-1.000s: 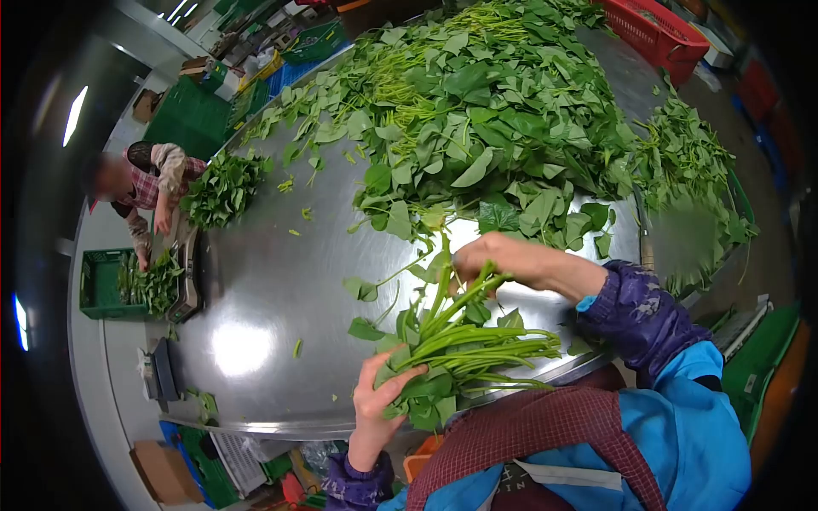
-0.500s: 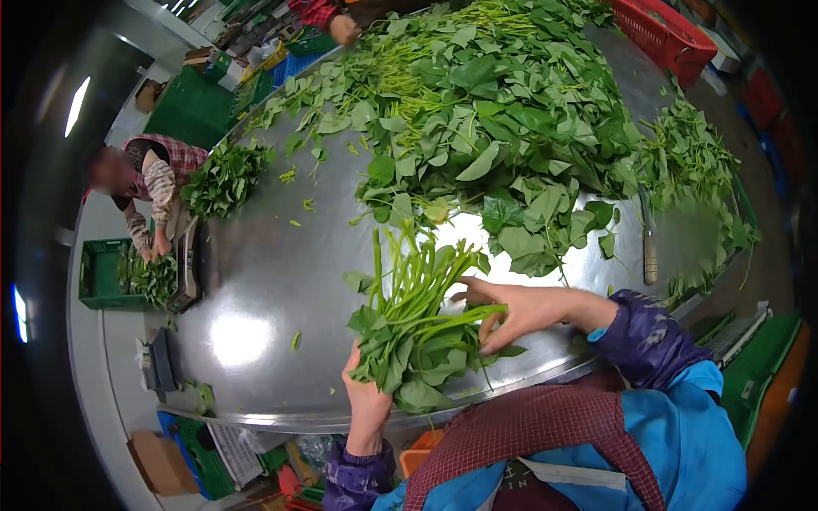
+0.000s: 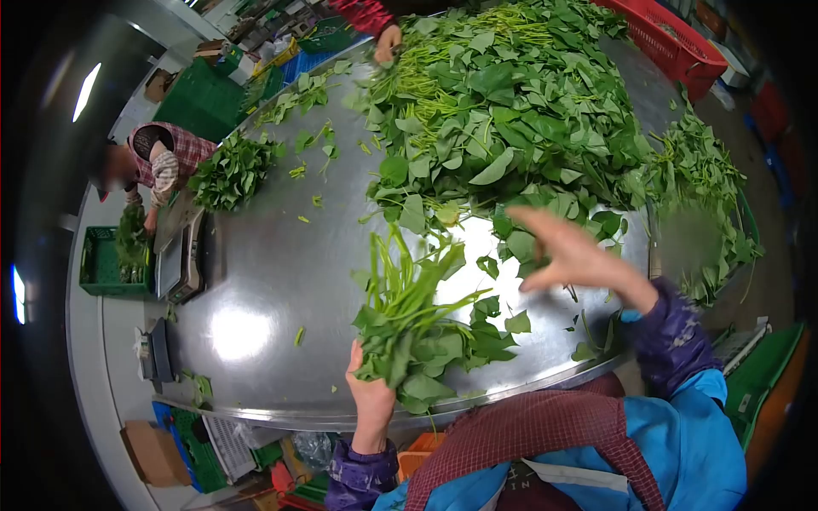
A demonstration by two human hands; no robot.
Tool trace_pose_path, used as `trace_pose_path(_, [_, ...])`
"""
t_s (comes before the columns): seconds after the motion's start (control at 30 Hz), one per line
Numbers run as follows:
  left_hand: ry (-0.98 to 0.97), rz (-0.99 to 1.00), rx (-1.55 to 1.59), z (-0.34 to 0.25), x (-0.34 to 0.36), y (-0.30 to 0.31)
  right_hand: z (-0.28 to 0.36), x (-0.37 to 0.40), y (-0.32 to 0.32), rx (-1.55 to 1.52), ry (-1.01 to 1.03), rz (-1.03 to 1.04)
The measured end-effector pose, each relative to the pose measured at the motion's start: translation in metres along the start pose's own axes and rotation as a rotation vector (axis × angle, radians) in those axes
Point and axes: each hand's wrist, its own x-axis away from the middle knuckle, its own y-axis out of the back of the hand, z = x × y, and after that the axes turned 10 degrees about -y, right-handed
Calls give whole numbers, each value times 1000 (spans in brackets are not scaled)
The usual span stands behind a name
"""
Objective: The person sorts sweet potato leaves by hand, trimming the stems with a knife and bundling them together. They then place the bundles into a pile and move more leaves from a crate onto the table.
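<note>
Head view is showing a green crate (image 3: pixel 94 274) at the far left holding leafy stalks, with a co-worker (image 3: pixel 158 162) in plaid bending beside it. A red crate (image 3: pixel 673 38) of slatted plastic is sitting at the top right, its contents unclear. The left hand (image 3: pixel 371 400) is gripping a bunch (image 3: pixel 409 328) of long smooth stems and broad flat leaves, fingers closed round its leafy end, above the near edge of the shiny steel worktop (image 3: pixel 256 281). The right hand (image 3: pixel 571 251) is hovering with fingers spread, holding nothing, beside the big pile (image 3: pixel 511 102) of loose leaves.
</note>
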Motion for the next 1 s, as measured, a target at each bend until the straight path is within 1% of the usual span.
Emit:
trace_pose_path(0.03, [-157, 66, -219, 1, 1, -1, 18, 3, -16, -264, 0, 134])
trace_pose_path(0.07, [-157, 52, -330, -6, 1, -5, 40, 6, -24, -507, -91, 269])
trace_pose_path(0.1, [-157, 52, -332, -9, 3, -7, 57, 8, -28, -747, -185, 405])
trace_pose_path(0.13, [-263, 78, -430, -10, 4, -10, 61, 5, -34, -893, -230, 220])
trace_pose_path(0.17, [-369, 105, -526, -11, 6, -12, 59, -2, -35, -892, -230, 221])
trace_pose_path(0.2, [-469, 141, -599, -9, 10, -12, 56, -11, -34, -980, -241, 143])
trace_pose_path(0.23, [-470, 145, -595, -9, 14, -13, 51, -17, -36, -1066, -254, 61])
trace_pose_path(0.27, [-541, 216, -594, -9, 18, -16, 45, -21, -41, -976, -239, 48])
trace_pose_path(0.3, [-611, 283, -593, -9, 20, -19, 40, -23, -45, -970, -239, 47])
trace_pose_path(0.37, [-628, 293, -585, -11, 21, -23, 36, -27, -49, -873, -175, 70])
trace_pose_path(0.4, [-663, 347, -590, -14, 21, -23, 37, -27, -47, -865, -196, 116])
trace_pose_path(0.43, [-699, 403, -594, -16, 21, -23, 38, -28, -47, -864, -197, 117])
trace_pose_path(0.5, [-714, 418, -580, -14, 20, -24, 39, -30, -46, -703, -139, 44])
trace_pose_path(0.53, [-735, 429, -592, -14, 20, -24, 40, -29, -45, -702, -139, 44])
trace_pose_path(0.57, [-757, 440, -605, -13, 19, -24, 42, -28, -42, -663, -92, 15])
trace_pose_path(0.6, [-758, 439, -603, -11, 19, -23, 45, -26, -40, -624, -46, -15])
trace_pose_path(0.63, [-741, 474, -611, -11, 19, -22, 47, -23, -36, -621, -46, -17])
trace_pose_path(0.7, [-730, 506, -615, -15, 15, -23, 50, -16, -27, -459, 24, -230])
trace_pose_path(0.73, [-658, 507, -606, -28, 7, -26, 50, -17, -15, -398, 174, -370])
trace_pose_path(0.77, [-585, 509, -598, -34, 3, -28, 55, -14, 10, -421, 171, -400])
trace_pose_path(0.8, [-554, 492, -583, -28, 1, -23, 55, -13, 39, -312, 203, -563])
trace_pose_path(0.83, [-553, 493, -581, -22, -1, -19, 50, -11, 70, -470, 152, -660])
trace_pose_path(0.87, [-458, 391, -574, -17, -2, -16, 38, -12, 98, -613, -72, -632])
trace_pose_path(0.9, [-366, 286, -563, -13, -2, -13, 10, -23, 99, -329, -32, -594])
trace_pose_path(0.93, [-297, 355, -544, -12, -2, -8, -18, -34, 100, -54, 26, -579])
trace_pose_path(0.97, [-310, 353, -537, -11, -2, -4, -15, -36, 98, 91, 26, -601])
trace_pose_path(1.0, [-207, 487, -581, -8, -3, -1, -10, -33, 109, 28, 95, -707])
